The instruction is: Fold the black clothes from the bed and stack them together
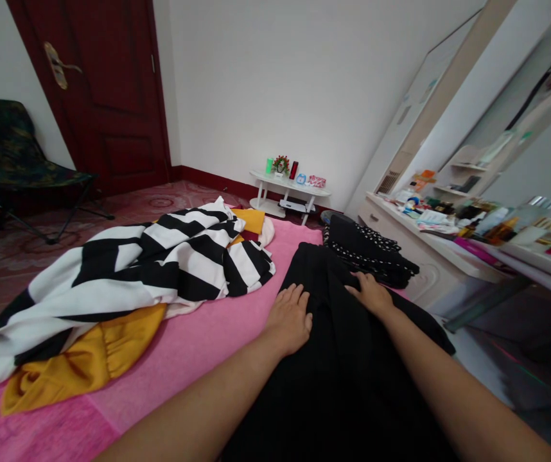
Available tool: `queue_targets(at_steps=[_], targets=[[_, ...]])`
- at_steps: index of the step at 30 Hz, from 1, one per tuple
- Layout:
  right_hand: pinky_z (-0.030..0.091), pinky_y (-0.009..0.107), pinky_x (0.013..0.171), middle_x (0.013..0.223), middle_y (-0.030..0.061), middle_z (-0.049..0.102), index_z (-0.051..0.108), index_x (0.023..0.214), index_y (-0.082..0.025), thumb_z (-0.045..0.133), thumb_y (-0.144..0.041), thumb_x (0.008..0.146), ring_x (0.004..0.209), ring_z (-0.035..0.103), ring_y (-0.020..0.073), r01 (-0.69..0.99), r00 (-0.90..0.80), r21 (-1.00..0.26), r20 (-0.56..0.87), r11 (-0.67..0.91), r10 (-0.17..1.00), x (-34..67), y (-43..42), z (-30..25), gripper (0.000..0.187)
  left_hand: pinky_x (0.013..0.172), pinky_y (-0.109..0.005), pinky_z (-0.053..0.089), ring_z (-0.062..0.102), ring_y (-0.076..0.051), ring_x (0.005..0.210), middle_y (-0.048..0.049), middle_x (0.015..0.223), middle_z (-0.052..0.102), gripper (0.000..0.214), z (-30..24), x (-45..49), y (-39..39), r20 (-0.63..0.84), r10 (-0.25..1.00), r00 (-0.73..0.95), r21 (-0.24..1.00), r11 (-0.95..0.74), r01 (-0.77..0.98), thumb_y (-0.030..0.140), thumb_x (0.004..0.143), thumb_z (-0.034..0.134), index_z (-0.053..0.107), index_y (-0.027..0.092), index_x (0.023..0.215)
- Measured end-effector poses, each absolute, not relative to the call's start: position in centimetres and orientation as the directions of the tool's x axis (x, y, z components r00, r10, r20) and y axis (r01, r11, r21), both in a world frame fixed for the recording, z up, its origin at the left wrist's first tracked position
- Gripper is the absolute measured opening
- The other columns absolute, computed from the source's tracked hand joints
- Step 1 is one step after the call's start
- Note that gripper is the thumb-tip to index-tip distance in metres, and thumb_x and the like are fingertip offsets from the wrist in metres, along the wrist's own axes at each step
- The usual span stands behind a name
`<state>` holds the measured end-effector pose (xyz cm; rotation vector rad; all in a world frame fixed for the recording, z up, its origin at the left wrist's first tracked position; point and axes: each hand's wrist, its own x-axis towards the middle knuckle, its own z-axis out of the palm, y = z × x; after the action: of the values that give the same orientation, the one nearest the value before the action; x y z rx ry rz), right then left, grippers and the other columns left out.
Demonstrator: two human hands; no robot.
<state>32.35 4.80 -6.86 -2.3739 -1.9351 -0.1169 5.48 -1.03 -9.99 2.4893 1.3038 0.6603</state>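
Note:
A black garment (336, 359) lies spread lengthwise on the pink bed cover in front of me, creased down its middle. My left hand (291, 319) rests on its left edge, palm down with the fingers stretched out. On the right side of the same garment, my right hand (373, 296) has its thumb and fingers curled at a fold of the cloth. Part of the black cloth spreads out to the right under my right forearm. Just beyond lies a folded pile of black clothes with white dots (365, 247).
Left on the pink bed cover (193, 346) lies a heap with a black-and-white garment (160, 256) and a mustard-yellow garment (97, 350). A cluttered dressing table (415, 244) borders the right side. Behind are a small white table (288, 183), a red door (106, 96) and a camouflage chair (10, 147).

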Motion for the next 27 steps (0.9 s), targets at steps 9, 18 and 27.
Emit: queue_targets(at_steps=[9,18,27], targets=[[0.046,0.04,0.068,0.103,0.021,0.064,0.059,0.116,-0.016,0.047,-0.042,0.085,0.096,0.063,0.0357,0.771,0.582,0.077,0.321,-0.633,0.747,39.7,1.6,-2.8,0.042,0.115,-0.043,0.021,0.027,-0.027,0.138,-0.0111,0.149,0.035,0.054,-10.1,5.7,-1.2,0.292,0.824,0.486,0.405,-0.567,0.717,0.033,0.09,0.037,0.041,0.011,0.139],[0.049,0.042,0.076,0.108,0.0197,0.063,0.069,0.1,-0.014,0.061,-0.021,0.073,0.098,0.063,0.0334,0.849,0.469,0.262,0.032,-0.46,0.883,35.7,2.5,-3.5,0.029,0.111,-0.041,0.029,0.038,-0.026,0.13,-0.0099,0.14,0.046,0.047,-9.3,5.5,-1.2,0.349,0.797,0.494,0.43,-0.604,0.671,0.026,0.088,0.043,0.048,0.013,0.133],[0.047,0.037,0.087,0.118,0.0155,0.063,0.05,0.126,-0.014,0.047,-0.067,0.079,0.106,0.061,0.0277,0.929,0.27,-0.294,0.124,-0.225,0.955,24.3,7.1,-3.9,0.071,0.085,-0.042,0.044,0.052,-0.029,0.099,-0.0091,0.104,0.058,0.054,-8.2,5.6,-1.6,0.362,0.832,0.419,0.484,-0.552,0.679,0.05,0.068,0.069,0.061,0.021,0.112]])
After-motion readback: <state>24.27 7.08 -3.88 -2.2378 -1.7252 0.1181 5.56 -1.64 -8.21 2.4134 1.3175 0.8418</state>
